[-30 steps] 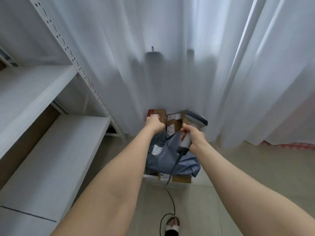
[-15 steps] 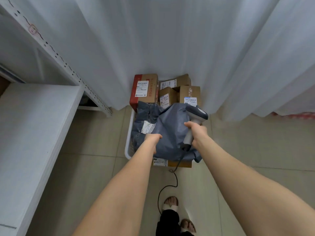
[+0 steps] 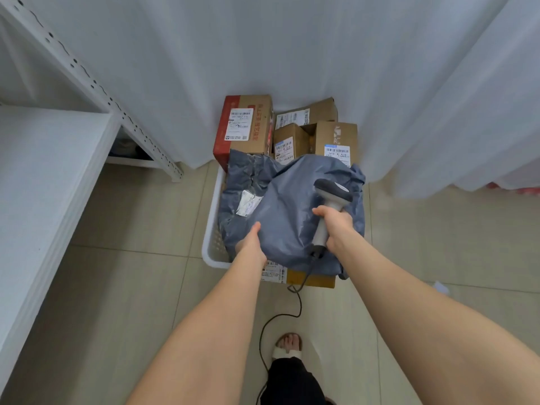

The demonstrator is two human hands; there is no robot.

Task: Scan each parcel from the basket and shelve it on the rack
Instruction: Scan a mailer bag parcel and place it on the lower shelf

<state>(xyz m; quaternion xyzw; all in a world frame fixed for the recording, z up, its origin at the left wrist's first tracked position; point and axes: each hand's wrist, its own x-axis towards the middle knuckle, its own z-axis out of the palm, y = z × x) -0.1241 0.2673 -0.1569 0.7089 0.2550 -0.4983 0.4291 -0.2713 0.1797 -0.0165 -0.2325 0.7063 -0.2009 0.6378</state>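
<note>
A white plastic basket (image 3: 212,244) stands on the floor, piled with parcels. On top lies a large grey plastic mailer bag (image 3: 285,211) with a white label. My left hand (image 3: 249,244) grips the bag's near edge. My right hand (image 3: 336,226) holds a grey barcode scanner (image 3: 331,197) by its handle, its head over the bag's right part. Behind the bag are a red and brown box (image 3: 245,124) and several smaller cardboard boxes (image 3: 318,133) with labels. Another labelled box (image 3: 295,276) shows under the bag's near edge.
The white metal rack (image 3: 49,159) fills the left side, its shelf edge close to my left arm. A white curtain (image 3: 292,54) hangs behind the basket. The scanner's black cable (image 3: 280,317) trails over the tiled floor past my sandalled foot (image 3: 287,346).
My view has tilted down toward the basket. My left hand moved from the far boxes back to the near edge of the grey bag and took hold of it. The scanner stayed in my right hand.
</note>
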